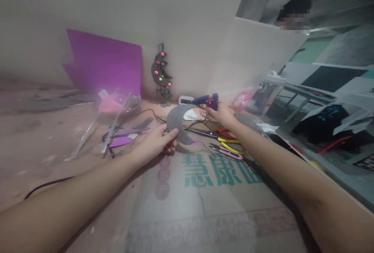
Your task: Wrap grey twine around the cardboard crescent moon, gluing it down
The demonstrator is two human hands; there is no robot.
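A grey crescent moon, its surface ribbed like wound yarn, is pinched at its lower left edge in my left hand. A bit of purple shows at its lower tip. My right hand grips a blue hot glue gun with a small red light, its nozzle pointing left near the crescent's upper tip. Below my right hand lie red-handled scissors, yellow-handled pliers and pink thread snips. Whether the nozzle touches the crescent I cannot tell.
Against the wall stand a purple sheet and a dark moon ornament with coloured balls. A small white clock sits behind the crescent. Clear glue sticks and a purple scrap lie left. Another person is at upper right.
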